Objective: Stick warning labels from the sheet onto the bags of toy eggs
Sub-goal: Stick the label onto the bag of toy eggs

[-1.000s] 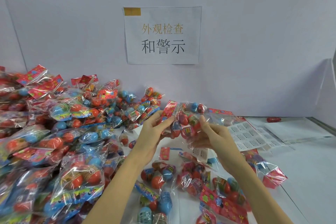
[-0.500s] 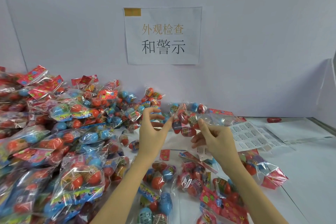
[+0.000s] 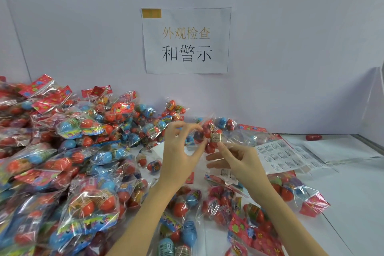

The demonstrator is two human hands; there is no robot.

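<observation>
Currently a clear bag of toy eggs is held up over the table, between the two hands and in front of the wall. The left hand is seen pinching the bag's left edge between thumb and curled fingers. The right hand is placed just below and to the right of the bag; its thumb tip is pressed to the bag's underside, and the other fingers are curled loosely beneath. Whether a label is pinned under that thumb cannot be told.

A loose warning label is seen below the right hand, seemingly stuck to another bag lying on the table. The label sheet lies flat on the table, to the right of the right hand and nearer to it than to the left. Its long axis runs left to right, tilted slightly away.

Judgement: the right hand is the better placed for the sheet; the left would be kept on the bag. Unsorted bags are heaped to the left.
</observation>
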